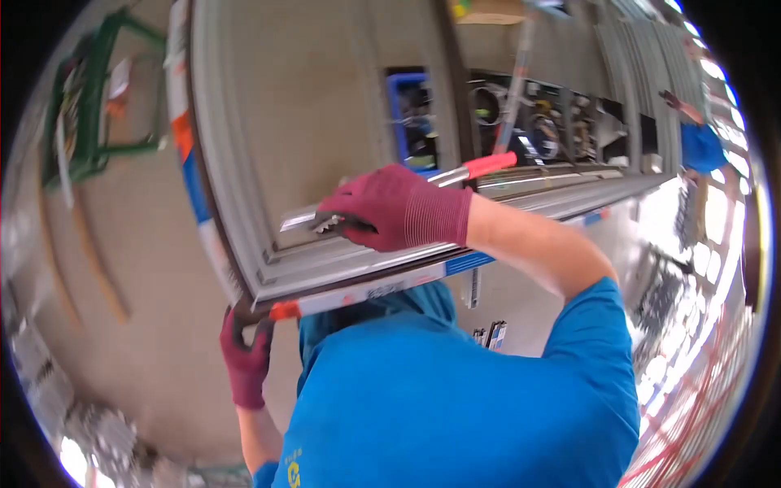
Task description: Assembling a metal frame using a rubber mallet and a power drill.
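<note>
You've got a grey frame [350,267], outer edge white-orange-blue; your tool [467,172], red-handled, silver-shafted, slants over its near side.

Two maroon gloves [399,210], one red handle [490,165]

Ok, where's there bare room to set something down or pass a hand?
Bare floor shows left of the metal frame, between it and the green stand and wooden poles. Inside the frame, a plain patch lies between the left rails and blue bin, though it may be glazed. Crowded: that bin and the parts trays right of it.
</note>
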The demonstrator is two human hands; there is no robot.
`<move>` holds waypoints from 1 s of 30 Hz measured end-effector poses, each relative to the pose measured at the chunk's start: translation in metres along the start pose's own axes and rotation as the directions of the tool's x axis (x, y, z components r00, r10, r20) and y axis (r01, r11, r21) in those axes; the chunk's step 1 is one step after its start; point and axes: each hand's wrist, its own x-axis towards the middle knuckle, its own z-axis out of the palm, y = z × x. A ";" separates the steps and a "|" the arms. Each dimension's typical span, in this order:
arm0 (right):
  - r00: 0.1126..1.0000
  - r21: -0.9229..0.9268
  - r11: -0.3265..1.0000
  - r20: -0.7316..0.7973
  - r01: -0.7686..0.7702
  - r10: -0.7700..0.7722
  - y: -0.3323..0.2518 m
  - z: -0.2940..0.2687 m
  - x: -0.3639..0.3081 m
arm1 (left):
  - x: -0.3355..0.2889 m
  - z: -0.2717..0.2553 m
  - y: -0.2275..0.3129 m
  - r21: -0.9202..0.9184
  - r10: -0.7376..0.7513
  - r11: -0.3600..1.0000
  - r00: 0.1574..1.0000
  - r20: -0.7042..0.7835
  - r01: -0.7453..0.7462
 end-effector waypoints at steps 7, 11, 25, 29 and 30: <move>0.797 -0.301 0.739 -0.218 -0.603 0.563 0.101 -0.080 -0.186 | 0.004 0.011 0.026 0.192 0.089 0.979 0.985 -0.148 -0.060; 0.730 -0.453 0.600 -0.198 -0.660 0.654 0.253 -0.077 -0.300 | 0.012 0.035 0.033 0.164 -0.086 0.978 0.967 -0.240 0.128; 0.712 -0.683 0.640 0.250 -0.351 0.657 0.480 0.088 -0.373 | 0.025 0.045 -0.018 0.188 -0.116 0.938 0.774 -0.622 0.292; 0.802 -0.729 0.602 0.124 -0.325 0.584 0.498 0.116 -0.387 | 0.025 0.040 -0.017 0.251 -0.043 0.935 0.784 -0.619 0.250; 0.805 -0.725 0.606 0.123 -0.327 0.581 0.500 0.118 -0.385 | 0.024 0.033 -0.021 0.229 -0.079 0.934 0.782 -0.618 0.275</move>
